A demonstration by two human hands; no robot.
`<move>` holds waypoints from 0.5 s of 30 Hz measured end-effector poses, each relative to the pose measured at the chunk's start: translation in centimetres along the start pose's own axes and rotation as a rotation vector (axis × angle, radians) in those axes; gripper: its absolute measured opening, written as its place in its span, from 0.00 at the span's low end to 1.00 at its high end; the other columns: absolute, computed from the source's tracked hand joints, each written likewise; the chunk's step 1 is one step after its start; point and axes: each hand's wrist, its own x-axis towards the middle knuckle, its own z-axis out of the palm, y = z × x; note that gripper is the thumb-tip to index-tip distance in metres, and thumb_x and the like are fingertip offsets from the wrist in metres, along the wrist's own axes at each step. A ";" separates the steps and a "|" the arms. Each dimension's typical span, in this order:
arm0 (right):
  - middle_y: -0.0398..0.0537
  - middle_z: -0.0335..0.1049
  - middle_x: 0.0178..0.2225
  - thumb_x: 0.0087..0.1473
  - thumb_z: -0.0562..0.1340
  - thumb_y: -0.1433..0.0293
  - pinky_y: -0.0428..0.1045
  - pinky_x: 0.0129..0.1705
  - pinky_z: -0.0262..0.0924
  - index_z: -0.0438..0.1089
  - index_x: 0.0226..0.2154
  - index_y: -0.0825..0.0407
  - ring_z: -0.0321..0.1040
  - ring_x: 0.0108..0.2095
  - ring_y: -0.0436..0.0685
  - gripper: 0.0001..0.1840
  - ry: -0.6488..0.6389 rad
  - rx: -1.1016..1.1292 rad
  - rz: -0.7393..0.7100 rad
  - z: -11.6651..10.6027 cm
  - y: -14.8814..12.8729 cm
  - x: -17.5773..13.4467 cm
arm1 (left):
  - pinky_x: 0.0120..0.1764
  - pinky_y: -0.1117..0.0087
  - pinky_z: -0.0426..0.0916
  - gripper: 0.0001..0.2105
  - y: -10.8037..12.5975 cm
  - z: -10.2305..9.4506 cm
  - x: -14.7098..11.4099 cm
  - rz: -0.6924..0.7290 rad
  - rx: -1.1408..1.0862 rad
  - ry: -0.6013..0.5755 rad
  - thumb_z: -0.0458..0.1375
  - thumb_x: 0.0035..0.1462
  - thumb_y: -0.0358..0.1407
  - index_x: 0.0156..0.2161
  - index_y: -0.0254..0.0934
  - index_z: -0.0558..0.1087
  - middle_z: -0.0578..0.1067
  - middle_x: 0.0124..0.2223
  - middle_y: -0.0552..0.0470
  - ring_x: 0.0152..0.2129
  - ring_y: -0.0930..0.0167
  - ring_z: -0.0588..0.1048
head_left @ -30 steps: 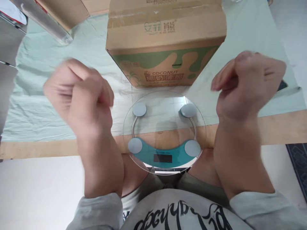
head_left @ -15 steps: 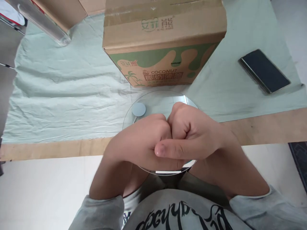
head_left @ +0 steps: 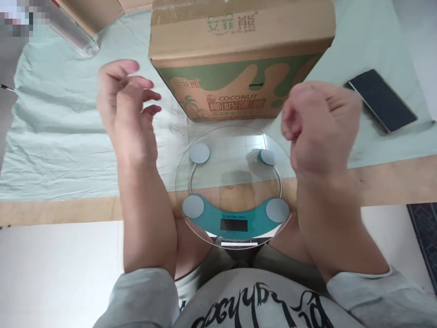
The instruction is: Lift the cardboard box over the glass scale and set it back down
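Hands parted from their clasp half a second earlier: left hand (head_left: 128, 114) raised, fingers loosely spread; right hand (head_left: 319, 127) fisted. Both empty. Glass scale (head_left: 234, 187) lay between them at bench edge, untouched.

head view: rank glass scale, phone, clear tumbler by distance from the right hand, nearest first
From the right hand:
1. glass scale, just below and to its left, at the table edge.
2. phone, off to its right on the green cloth.
3. clear tumbler, far top-left corner, beyond the left hand.
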 end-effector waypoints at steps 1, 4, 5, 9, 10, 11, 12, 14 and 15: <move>0.40 0.44 0.18 0.58 0.56 0.73 0.44 0.23 0.37 0.56 0.19 0.55 0.44 0.19 0.42 0.17 0.087 -0.002 -0.023 -0.3 0.4 0.3 | 0.41 0.67 0.67 0.13 -0.2 -0.5 0.3 -0.037 0.018 0.037 0.55 0.56 0.30 0.46 0.42 0.70 0.75 0.42 0.56 0.40 0.69 0.74; 0.43 0.48 0.23 0.56 0.55 0.73 0.44 0.25 0.41 0.56 0.24 0.53 0.46 0.22 0.43 0.09 0.309 -0.074 -0.086 -1.1 2.0 1.0 | 0.64 0.52 0.61 0.20 -1.0 -1.0 0.7 -0.139 0.062 0.019 0.54 0.58 0.35 0.56 0.45 0.64 0.68 0.60 0.53 0.59 0.63 0.67; 0.45 0.53 0.27 0.55 0.55 0.72 0.44 0.27 0.45 0.59 0.27 0.54 0.51 0.25 0.44 0.05 0.349 -0.112 -0.095 -1.4 2.6 1.1 | 0.69 0.49 0.55 0.23 -1.3 -0.9 0.7 -0.165 0.064 -0.017 0.54 0.57 0.35 0.59 0.47 0.62 0.64 0.65 0.54 0.64 0.63 0.63; 0.48 0.59 0.58 0.49 0.61 0.69 0.48 0.51 0.66 0.61 0.54 0.48 0.61 0.58 0.53 0.28 0.184 -0.178 -0.046 -2.4 5.3 1.1 | 0.74 0.46 0.46 0.33 -2.3 0.4 0.7 -0.175 0.020 -0.256 0.59 0.50 0.37 0.62 0.54 0.59 0.57 0.71 0.64 0.70 0.61 0.55; 0.45 0.52 0.65 0.49 0.61 0.68 0.50 0.59 0.66 0.55 0.60 0.46 0.55 0.65 0.53 0.35 0.104 -0.168 -0.028 -2.6 5.7 1.1 | 0.73 0.47 0.48 0.34 -2.4 0.7 0.7 -0.158 0.002 -0.312 0.61 0.48 0.39 0.61 0.54 0.60 0.58 0.70 0.64 0.69 0.58 0.56; 0.41 0.45 0.69 0.49 0.60 0.68 0.51 0.66 0.63 0.48 0.63 0.44 0.48 0.70 0.52 0.40 0.032 -0.149 -0.008 -2.8 6.1 1.1 | 0.73 0.49 0.51 0.34 -2.4 1.0 0.6 -0.142 -0.016 -0.351 0.64 0.48 0.41 0.61 0.54 0.61 0.60 0.69 0.63 0.67 0.57 0.59; 0.38 0.39 0.71 0.50 0.59 0.67 0.52 0.70 0.60 0.42 0.65 0.41 0.43 0.73 0.51 0.43 -0.024 -0.128 0.016 -2.9 6.3 1.1 | 0.72 0.51 0.53 0.34 -2.3 1.2 0.5 -0.130 -0.036 -0.374 0.65 0.48 0.42 0.61 0.54 0.62 0.61 0.69 0.63 0.65 0.56 0.61; 0.36 0.34 0.73 0.54 0.58 0.67 0.53 0.73 0.57 0.35 0.66 0.38 0.41 0.74 0.49 0.44 -0.074 -0.097 0.061 -3.1 6.4 1.4 | 0.71 0.53 0.56 0.33 -2.1 1.4 0.3 -0.129 -0.087 -0.384 0.68 0.50 0.42 0.61 0.55 0.63 0.63 0.67 0.61 0.61 0.57 0.65; 0.36 0.34 0.73 0.55 0.57 0.67 0.54 0.74 0.56 0.35 0.66 0.38 0.42 0.73 0.48 0.43 -0.092 -0.081 0.073 -3.2 6.4 1.6 | 0.70 0.53 0.58 0.32 -2.0 1.4 0.3 -0.137 -0.116 -0.372 0.68 0.50 0.42 0.60 0.55 0.65 0.64 0.66 0.61 0.60 0.57 0.66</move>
